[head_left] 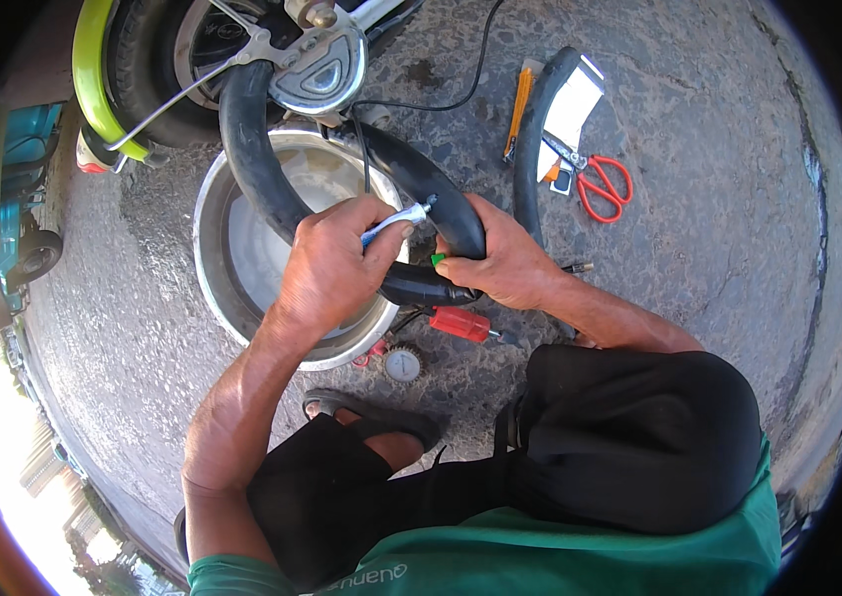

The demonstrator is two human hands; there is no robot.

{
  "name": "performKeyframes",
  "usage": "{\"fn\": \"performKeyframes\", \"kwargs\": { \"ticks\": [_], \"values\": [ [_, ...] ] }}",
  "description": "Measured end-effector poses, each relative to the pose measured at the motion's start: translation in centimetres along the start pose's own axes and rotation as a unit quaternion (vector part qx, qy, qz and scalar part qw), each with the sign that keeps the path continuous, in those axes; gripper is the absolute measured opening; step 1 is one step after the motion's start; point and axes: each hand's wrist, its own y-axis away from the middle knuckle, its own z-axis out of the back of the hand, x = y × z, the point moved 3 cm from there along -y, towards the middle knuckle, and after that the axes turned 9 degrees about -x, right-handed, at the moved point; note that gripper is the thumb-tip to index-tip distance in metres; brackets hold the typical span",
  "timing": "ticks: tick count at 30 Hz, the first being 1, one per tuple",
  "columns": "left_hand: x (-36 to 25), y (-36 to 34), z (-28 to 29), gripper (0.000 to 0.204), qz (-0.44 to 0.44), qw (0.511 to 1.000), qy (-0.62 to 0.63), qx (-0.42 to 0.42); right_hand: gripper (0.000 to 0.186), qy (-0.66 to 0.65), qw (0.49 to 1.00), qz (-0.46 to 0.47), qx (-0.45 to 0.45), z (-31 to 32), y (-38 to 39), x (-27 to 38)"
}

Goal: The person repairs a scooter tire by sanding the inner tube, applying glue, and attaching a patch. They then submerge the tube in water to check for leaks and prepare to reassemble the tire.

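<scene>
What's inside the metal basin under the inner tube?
The metal basin seems to hold clear water, its pale bottom showing through. The black inner tube arches over it. The left hand and the tube cover the basin's near right side, so anything there is hidden.

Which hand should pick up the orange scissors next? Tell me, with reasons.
Probably the right hand. It grips the black inner tube on the same side as the orange scissors, which lie on the ground to its right. The left hand holds a small metal tool over the metal basin, farther away.
</scene>
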Motion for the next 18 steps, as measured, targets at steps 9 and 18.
{"fn": "performKeyframes", "kwargs": {
  "ticks": [9,18],
  "values": [
    [-0.4,0.2,-0.4,0.014,-0.031,0.999,-0.029,0.0,0.047,0.007,1.0,0.007,-0.009,0.0,0.0,-0.1],
    [-1.1,0.4,-0.9,0.014,0.059,0.988,0.123,0.075,0.05,0.013,1.0,0.021,-0.018,-0.1,0.2,0.1]
  ]
}}
